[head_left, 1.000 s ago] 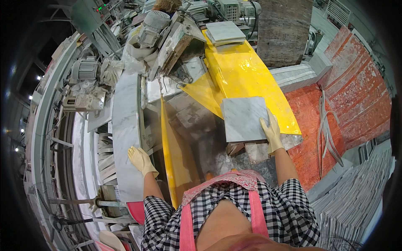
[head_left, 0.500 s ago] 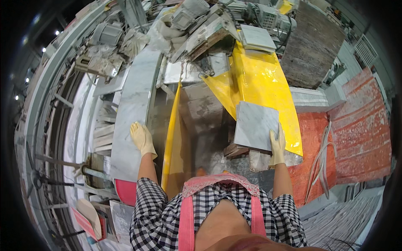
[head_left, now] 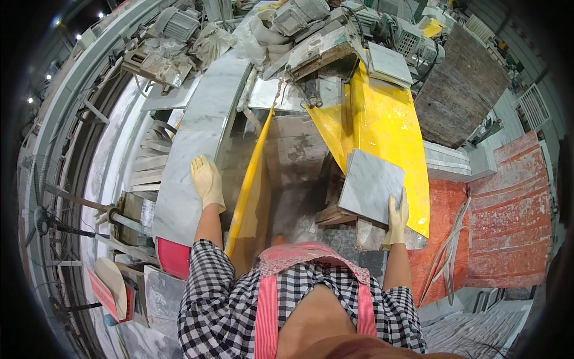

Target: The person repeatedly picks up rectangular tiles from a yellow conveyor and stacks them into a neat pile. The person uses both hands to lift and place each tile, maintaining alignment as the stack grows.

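My left hand (head_left: 207,183), in a cream rubber glove, lies flat with its fingers stretched out on a long grey-veined marble slab (head_left: 203,113). It holds nothing. On the right, a square grey-white marble tile (head_left: 372,185) rests on a small stack, with the edge of another tile showing under its left side. My right hand (head_left: 396,218), gloved alike, grips the tile's right edge. Its thumb is over the top face and its fingers run along the edge; their undersides are hidden. A yellow plastic sheet (head_left: 388,125) spreads beneath and behind the stack.
Between my hands hangs another yellow sheet (head_left: 252,179) beside a recess. Ahead stand dusty motors (head_left: 301,15) and a pair of pale tiles (head_left: 390,63). A brown board (head_left: 460,84) leans at the far right, with orange-red sheeting (head_left: 508,221) and loose straps (head_left: 447,257) nearer.
The whole view has turned and shifted slightly. Both hands keep their places, the left on the slab and the right at the tile's edge. The tile shows no clear movement of its own.
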`<state>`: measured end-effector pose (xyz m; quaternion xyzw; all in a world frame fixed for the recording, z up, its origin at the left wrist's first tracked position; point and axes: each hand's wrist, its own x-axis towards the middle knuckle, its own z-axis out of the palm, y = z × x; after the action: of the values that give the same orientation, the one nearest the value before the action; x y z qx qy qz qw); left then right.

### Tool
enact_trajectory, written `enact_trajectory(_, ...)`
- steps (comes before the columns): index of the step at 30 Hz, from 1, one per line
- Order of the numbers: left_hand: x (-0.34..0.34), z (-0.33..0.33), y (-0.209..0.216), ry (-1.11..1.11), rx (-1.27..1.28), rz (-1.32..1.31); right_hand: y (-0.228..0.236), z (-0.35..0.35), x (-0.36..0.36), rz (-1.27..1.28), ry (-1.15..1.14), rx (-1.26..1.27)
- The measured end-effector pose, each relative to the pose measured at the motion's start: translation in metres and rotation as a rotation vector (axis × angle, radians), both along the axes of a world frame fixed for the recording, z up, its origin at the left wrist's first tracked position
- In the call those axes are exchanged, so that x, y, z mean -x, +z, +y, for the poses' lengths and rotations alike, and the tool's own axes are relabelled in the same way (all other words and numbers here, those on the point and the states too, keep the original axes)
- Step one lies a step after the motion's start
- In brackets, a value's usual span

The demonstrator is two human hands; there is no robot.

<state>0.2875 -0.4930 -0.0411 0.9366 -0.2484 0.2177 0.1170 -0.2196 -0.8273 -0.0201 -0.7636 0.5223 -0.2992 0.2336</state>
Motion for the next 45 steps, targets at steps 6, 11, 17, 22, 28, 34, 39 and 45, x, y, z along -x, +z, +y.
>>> enact_trajectory(6, -0.0007, 0.0007, -0.0014, 0.002, -0.009, -0.024, -0.0027, -0.0012, 0.0013, -0.003, 0.011, 0.014)
enact_trajectory(11, -0.0022, 0.001, -0.005, 0.005, -0.011, -0.013, -0.0025, -0.0012, 0.0013, -0.006, 0.012, 0.006)
enact_trajectory(17, -0.0031, 0.0015, -0.0054, -0.001, -0.011, -0.021, 0.0, 0.0008, 0.0003, 0.02, -0.004, -0.015)
enact_trajectory(22, -0.0012, 0.0015, -0.0037, -0.014, 0.026, -0.039, 0.0008, 0.0007, 0.0002, 0.013, -0.008, -0.015)
enact_trajectory(28, -0.0016, 0.0016, -0.0039, -0.024, 0.003, -0.08, -0.0008, -0.0008, 0.0006, 0.025, -0.003, 0.0)
enact_trajectory(34, -0.0029, 0.0021, -0.0063, -0.013, -0.003, -0.063, 0.0002, 0.0004, 0.0004, 0.0, -0.002, -0.004)
enact_trajectory(39, -0.0014, 0.0012, -0.0056, -0.002, 0.0, -0.052, 0.0008, 0.0005, 0.0001, -0.009, -0.012, -0.029)
enact_trajectory(45, 0.0004, 0.0004, 0.0008, -0.006, 0.013, -0.016, -0.0002, 0.0, 0.001, -0.035, 0.01, -0.009)
